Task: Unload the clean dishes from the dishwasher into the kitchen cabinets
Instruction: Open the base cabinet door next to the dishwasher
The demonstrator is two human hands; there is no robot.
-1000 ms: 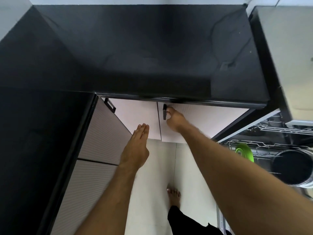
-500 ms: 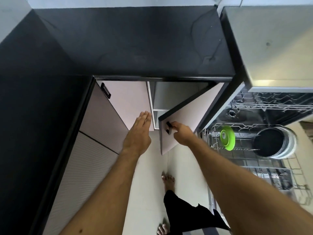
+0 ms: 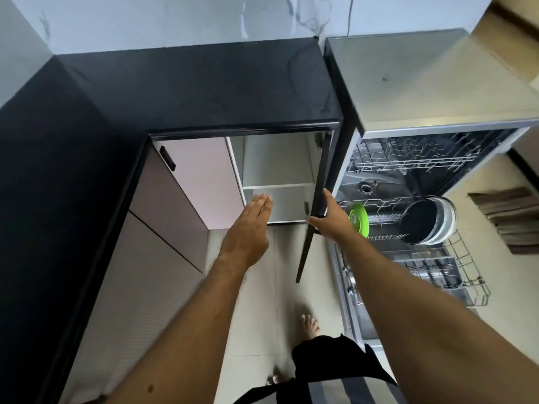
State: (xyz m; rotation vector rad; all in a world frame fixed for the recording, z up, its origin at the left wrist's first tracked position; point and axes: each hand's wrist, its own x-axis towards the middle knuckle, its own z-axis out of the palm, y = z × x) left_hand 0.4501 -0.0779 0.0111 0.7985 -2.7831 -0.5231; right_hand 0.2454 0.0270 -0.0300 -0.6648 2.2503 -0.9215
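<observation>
The base cabinet (image 3: 277, 170) under the black counter stands with its right door (image 3: 304, 258) swung wide, seen edge-on. Inside it a white shelf (image 3: 277, 185) shows with nothing on it. My right hand (image 3: 331, 218) grips the door's edge, thumb on top and fingers behind it. My left hand (image 3: 248, 228) hovers flat with straight fingers in front of the cabinet opening, holding nothing. To the right, the dishwasher (image 3: 437, 83) is open with its lower rack (image 3: 466, 266) pulled out, carrying an upright green plate (image 3: 359, 218) and a black bowl (image 3: 420, 220) among white dishes.
The cabinet's left door (image 3: 201, 176) is closed beside a ribbed drawer front (image 3: 145, 258). A black counter (image 3: 204, 91) runs along the back and left. Cutlery sits in the rack's basket (image 3: 431, 272). A folded brown cloth (image 3: 507, 217) lies at the far right. My bare feet stand on the tiled floor.
My right hand pulled the right cabinet door from closed to wide open and shifted from its handle to its edge. The view rose, showing the shelf and more of the dishwasher.
</observation>
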